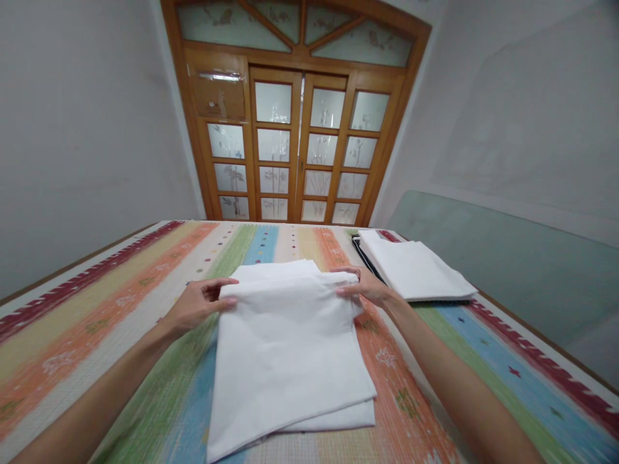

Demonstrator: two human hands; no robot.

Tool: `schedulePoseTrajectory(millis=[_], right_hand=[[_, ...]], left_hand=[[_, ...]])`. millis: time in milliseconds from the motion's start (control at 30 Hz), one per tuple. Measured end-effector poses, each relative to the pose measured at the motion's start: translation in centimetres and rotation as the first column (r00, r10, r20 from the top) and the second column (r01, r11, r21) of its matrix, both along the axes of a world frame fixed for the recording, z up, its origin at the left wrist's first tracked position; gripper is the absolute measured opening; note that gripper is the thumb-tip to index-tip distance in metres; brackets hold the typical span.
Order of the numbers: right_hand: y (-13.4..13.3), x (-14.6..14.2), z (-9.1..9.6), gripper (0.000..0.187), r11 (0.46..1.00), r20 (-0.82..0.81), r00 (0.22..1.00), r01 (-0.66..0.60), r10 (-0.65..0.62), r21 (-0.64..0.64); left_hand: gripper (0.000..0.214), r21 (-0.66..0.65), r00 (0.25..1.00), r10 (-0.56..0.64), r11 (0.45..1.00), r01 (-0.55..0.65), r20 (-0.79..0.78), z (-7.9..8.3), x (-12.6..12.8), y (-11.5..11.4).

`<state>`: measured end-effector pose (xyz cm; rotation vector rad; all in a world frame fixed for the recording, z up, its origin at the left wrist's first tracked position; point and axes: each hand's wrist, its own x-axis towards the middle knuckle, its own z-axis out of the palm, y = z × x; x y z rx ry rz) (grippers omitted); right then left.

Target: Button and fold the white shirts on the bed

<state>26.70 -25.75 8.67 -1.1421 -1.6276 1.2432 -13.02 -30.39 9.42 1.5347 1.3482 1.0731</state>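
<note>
In front of me a folded white cloth garment (290,348) lies on the striped bed cover, its layers slightly offset at the near edge and at the top. My left hand (200,303) pinches its upper left corner between thumb and fingers. At the upper right corner, my right hand (362,285) grips the fabric the same way, thumb on top. The fold between both hands is lifted a little. What kind of garment it is cannot be made out.
To the right lies a folded white cloth stack (416,267) with a black, white-edged piece beneath it. The multicoloured striped cover (126,303) spreads over the bed. A pale green headboard-like panel (507,258) runs along the right. Wooden glass-paned doors (300,142) stand beyond the far edge.
</note>
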Motion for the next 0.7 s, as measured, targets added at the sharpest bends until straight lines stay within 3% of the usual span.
schedulePoseTrajectory(millis=[167, 367, 467, 600, 633, 700], right_hand=[[-0.4, 0.8, 0.5, 0.052, 0.992, 0.11, 0.993, 0.024, -0.038, 0.124], [-1.7, 0.8, 1.0, 0.032, 0.946, 0.259, 0.957, 0.041, -0.13, 0.322], [-2.6, 0.7, 1.4, 0.024, 0.88, 0.328, 0.914, 0.062, -0.24, 0.472], [-3.7, 0.5, 2.1, 0.02, 0.716, 0.295, 0.866, 0.097, -0.403, 0.691], [-4.0, 0.5, 2.4, 0.02, 0.692, 0.276, 0.871, 0.097, -0.407, 0.716], [-4.4, 0.7, 3.2, 0.022, 0.696, 0.269, 0.894, 0.064, -0.358, 0.715]], left_hand=[[0.052, 0.155, 0.981, 0.068, 0.987, -0.04, -0.183, 1.2, 0.3, -0.8], [0.046, 0.303, 0.941, 0.155, 0.951, -0.06, -0.3, 1.2, 0.4, -1.2], [0.044, 0.36, 0.922, 0.2, 0.93, -0.073, -0.331, 1.3, 0.4, -1.5], [0.041, 0.437, 0.913, 0.224, 0.898, -0.057, -0.341, 1.9, 0.4, -2.0], [0.041, 0.455, 0.911, 0.226, 0.889, -0.048, -0.345, 2.2, 0.5, -2.1], [0.04, 0.496, 0.905, 0.248, 0.867, -0.048, -0.346, 2.8, 0.6, -2.5]])
